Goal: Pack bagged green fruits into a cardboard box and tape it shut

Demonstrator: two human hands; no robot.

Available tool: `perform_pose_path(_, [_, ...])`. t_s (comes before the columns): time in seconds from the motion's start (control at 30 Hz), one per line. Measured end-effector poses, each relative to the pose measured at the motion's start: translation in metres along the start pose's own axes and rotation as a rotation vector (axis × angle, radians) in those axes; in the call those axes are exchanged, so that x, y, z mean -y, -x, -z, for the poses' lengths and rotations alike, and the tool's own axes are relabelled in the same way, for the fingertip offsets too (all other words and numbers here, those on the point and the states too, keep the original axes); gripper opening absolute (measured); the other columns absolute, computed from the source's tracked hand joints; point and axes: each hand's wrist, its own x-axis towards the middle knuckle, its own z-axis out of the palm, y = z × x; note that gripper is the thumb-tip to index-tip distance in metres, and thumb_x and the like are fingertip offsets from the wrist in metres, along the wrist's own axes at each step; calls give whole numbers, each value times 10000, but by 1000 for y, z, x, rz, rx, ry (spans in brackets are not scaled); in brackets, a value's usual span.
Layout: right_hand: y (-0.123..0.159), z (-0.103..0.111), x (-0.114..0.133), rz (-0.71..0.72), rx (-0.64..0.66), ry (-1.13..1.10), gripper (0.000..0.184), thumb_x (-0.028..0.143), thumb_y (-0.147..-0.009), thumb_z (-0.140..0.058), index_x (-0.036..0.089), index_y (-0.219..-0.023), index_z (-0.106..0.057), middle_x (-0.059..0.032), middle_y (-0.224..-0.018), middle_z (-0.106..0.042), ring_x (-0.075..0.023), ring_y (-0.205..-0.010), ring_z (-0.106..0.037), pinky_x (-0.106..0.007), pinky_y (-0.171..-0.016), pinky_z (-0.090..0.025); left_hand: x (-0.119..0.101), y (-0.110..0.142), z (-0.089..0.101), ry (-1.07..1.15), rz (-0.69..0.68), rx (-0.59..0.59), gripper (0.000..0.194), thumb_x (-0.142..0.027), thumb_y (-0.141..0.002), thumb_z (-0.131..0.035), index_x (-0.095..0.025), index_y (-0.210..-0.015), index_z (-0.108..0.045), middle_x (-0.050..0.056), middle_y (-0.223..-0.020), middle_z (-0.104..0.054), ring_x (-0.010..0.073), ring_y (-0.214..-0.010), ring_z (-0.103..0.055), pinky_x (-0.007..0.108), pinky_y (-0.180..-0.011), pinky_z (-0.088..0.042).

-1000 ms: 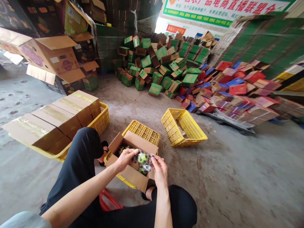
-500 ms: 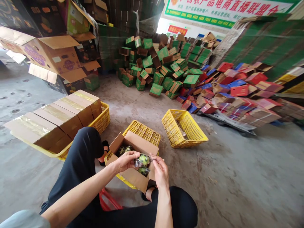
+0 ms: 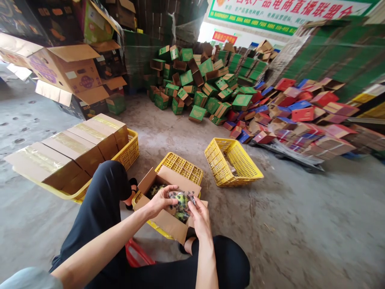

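Observation:
Between my two hands is a green fruit in a clear printed plastic bag (image 3: 181,198), held above an open cardboard box (image 3: 171,225). My left hand (image 3: 164,200) grips the bag's left end, thumb along its near side. At its right end, the fingers of my right hand (image 3: 199,214) are closed on the plastic. More bagged green fruit (image 3: 156,189) lies inside the box, partly hidden by my hands. The box's flaps stand spread outward, and it rests on an upturned yellow plastic crate (image 3: 180,168). The exact kind of fruit cannot be made out.
A yellow crate (image 3: 233,162) with something small inside sits ahead to the right. Left of my knee, several taped cartons (image 3: 81,146) fill another yellow crate (image 3: 132,150). Green boxes (image 3: 198,113) and red-blue boxes (image 3: 302,114) are heaped beyond. A red stool (image 3: 140,253) is under me.
My right hand has come slightly down and left along the bag. My left hand has shifted a little higher and right, and the plastic looks drawn flatter over the fruit.

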Motion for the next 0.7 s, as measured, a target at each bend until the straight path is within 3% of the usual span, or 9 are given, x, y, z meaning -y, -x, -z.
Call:
perform_pose_path(0.13, [2, 1, 2, 37, 16, -2, 473, 497, -735, -887, 274, -1142, -799, -83, -1183, -800, -334, -1066, -753, -448, -918, -606, 5, -3, 0, -10, -55, 2, 896, -255, -625, -1006, -189, -1425, -607, 139, -1215, -736, 247, -1016, -724, 371, -956, -517])
perform_pose_path(0.23, [1, 3, 1, 90, 18, 5, 400, 465, -752, -881, 278, -1097, -803, -71, -1137, -809, -314, -1063, -750, -447, -976, -575, 9, -5, 4, -25, -67, -69, 997, -236, -594, -1020, -197, -1483, -570, 146, -1263, -712, 273, -1143, -686, 393, -1050, -478])
perform_pose_path(0.33, [-2, 7, -3, 158, -27, 22, 341, 446, -763, -870, 282, -1055, -802, -64, -1161, -798, -301, -1122, -724, -445, -1031, -537, 13, -4, 7, -39, 12, -200, 1098, -236, -542, -1043, -214, -1514, -532, 167, -1381, -646, 285, -1173, -676, 397, -1055, -485])
perform_pose_path(0.4, [-3, 9, -4, 214, -60, 53, 283, 431, -770, -858, 282, -1005, -806, -62, -1206, -778, -297, -1170, -698, -448, -1065, -511, 13, -2, 7, -9, 106, -216, 1095, -262, -552, -1046, -222, -1513, -522, 178, -1414, -627, 278, -1132, -700, 392, -1023, -510])
perform_pose_path(0.57, [0, 7, 1, 296, -16, 187, 137, 392, -774, -831, 268, -827, -810, -73, -1325, -707, -319, -1281, -625, -447, -1057, -510, 10, 2, -1, 159, 293, -42, 692, -511, -761, -915, -167, -1302, -655, 159, -1126, -760, 267, -973, -763, 394, -927, -567])
perform_pose_path(0.7, [6, 1, 8, 264, 64, 185, 115, 390, -761, -831, 278, -778, -813, -54, -1476, -621, -335, -1390, -547, -448, -1097, -491, 11, -2, -7, 209, 246, -86, 449, -379, -758, -939, -163, -1085, -721, 114, -1060, -779, 208, -846, -762, 326, -825, -590])
